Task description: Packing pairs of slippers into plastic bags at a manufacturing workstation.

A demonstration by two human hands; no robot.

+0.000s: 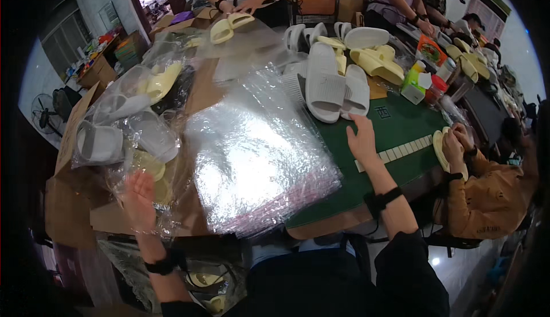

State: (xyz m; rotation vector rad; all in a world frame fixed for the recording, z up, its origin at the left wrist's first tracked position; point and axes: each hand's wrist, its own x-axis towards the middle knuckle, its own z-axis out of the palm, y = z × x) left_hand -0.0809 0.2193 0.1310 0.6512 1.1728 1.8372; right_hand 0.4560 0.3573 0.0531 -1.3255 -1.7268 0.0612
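My left hand (139,199) is palm up with its fingers stretched out, beside a box (71,202) of bagged slippers. It touches or lies just against the clear plastic there; which, I cannot tell. My right hand (362,139) is over the green mat (321,202), fingers apart, its fingertips close to the heel end of a white slipper (325,87). Nothing shows in either hand. Between my hands lies a thick stack of clear plastic bags (252,151) with pink-edged openings. Yellow slippers (378,65) are heaped with the white ones at the far side.
A strip of pale labels (395,153) lies on the mat. Green and white bottles (417,85) and a red-lidded jar (436,87) stand beyond it. A co-worker in an orange top (487,196) handles a yellow slipper (444,148) at right; others work across the table.
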